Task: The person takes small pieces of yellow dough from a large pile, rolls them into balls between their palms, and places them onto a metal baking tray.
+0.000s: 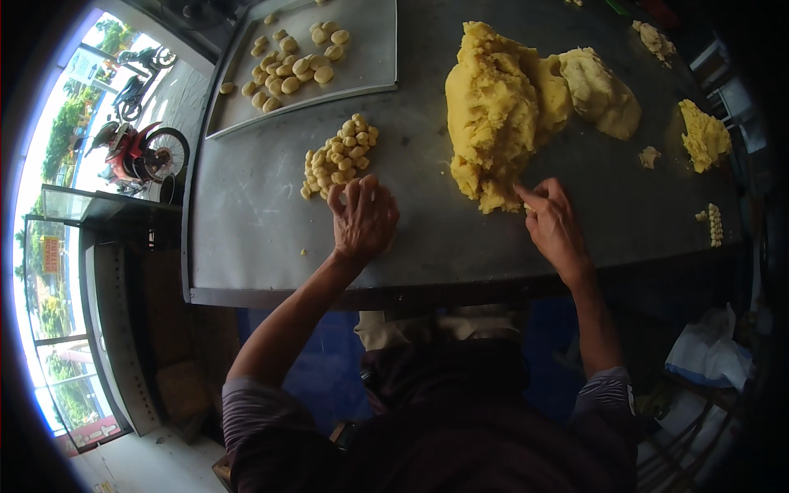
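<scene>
A big rough mound of yellow dough (493,115) rests on the metal table. At its near right edge my right hand (557,223) pinches, with a bit of the yellow dough showing by the fingertips. My left hand (364,218) is on the tabletop with curled fingers; whatever lies under them is hidden. Just beyond its fingertips sits a heap of small dough balls (341,156). A paler lump of dough (598,92) lies against the right side of the mound.
A metal tray (304,103) holding flattened round dough pieces stands at the far left. Toward the right edge are a smaller yellow dough lump (703,135), dough scraps (649,157) and a row of little dough pieces (714,225). A white plastic bag (708,349) is below, right.
</scene>
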`<action>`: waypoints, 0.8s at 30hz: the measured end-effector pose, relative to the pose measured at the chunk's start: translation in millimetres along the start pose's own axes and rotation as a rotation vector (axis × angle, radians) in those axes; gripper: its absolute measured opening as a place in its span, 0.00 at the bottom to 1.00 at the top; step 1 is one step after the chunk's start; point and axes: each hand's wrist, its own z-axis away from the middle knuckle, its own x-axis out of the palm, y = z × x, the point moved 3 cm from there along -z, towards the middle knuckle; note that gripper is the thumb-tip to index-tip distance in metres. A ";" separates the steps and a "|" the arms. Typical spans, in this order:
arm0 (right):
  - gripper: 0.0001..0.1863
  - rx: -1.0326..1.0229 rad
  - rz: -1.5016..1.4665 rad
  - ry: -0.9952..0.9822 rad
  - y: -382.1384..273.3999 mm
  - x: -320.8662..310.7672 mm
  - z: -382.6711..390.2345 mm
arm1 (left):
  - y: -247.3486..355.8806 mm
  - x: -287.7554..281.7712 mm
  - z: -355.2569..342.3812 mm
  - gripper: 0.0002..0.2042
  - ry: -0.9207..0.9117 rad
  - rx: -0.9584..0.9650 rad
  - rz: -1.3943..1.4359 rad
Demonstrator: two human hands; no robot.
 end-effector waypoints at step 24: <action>0.22 -0.245 -0.501 0.142 -95.3 51.4 34.0 | 54.0 -27.4 37.5 0.15 0.053 -0.976 1.266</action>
